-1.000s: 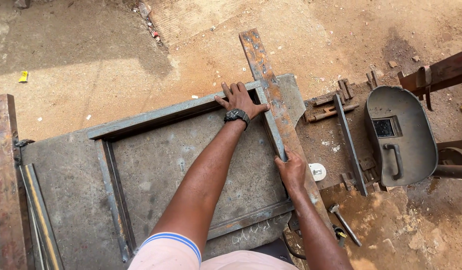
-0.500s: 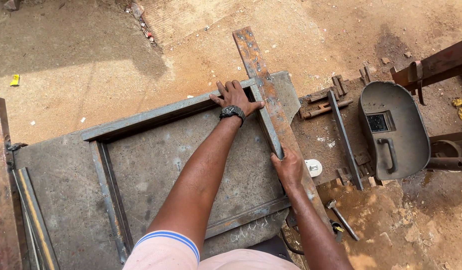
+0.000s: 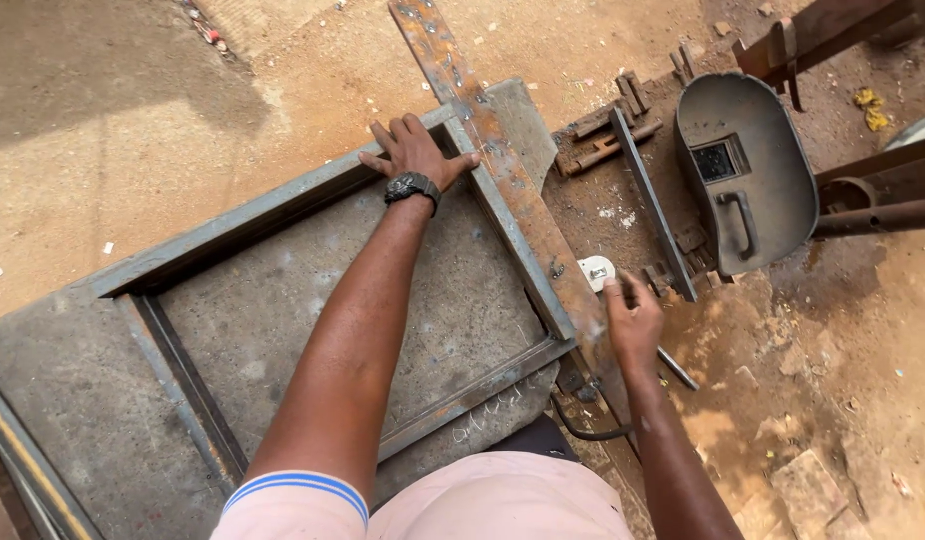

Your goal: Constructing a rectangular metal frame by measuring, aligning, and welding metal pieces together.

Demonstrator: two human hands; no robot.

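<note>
— So, where are the hands at this moment?

— Left hand (image 3: 415, 152) lies flat, fingers spread, pressing on the far corner of the grey metal frame (image 3: 283, 205), grasping nothing. A dark wristwatch (image 3: 413, 187) sits on that wrist. The frame lies on a grey steel surface (image 3: 73, 420), with its right bar (image 3: 508, 235) running toward the person.

— And the right one?

— Right hand (image 3: 633, 320) is off the frame, down by the ground just beside a small white round object (image 3: 595, 271). Its fingers are curled, but whether they grip anything I cannot tell.

— What crowds that side?

— Plenty. A long rusty flat bar (image 3: 483, 110) lies diagonally against the frame's right bar, reaching out over the sandy ground (image 3: 133, 120). Beyond it a thin grey steel strip (image 3: 651, 205) lies on the dirt, with short rusty offcuts (image 3: 608, 125) at its far end. A dark welding mask (image 3: 748, 175) rests inside-up, its handle showing, near rusty pipes (image 3: 878, 215) at the right edge.

— Anything near the body?

— A black cable (image 3: 583, 430) curls close to the surface's near corner, beside the right forearm.
</note>
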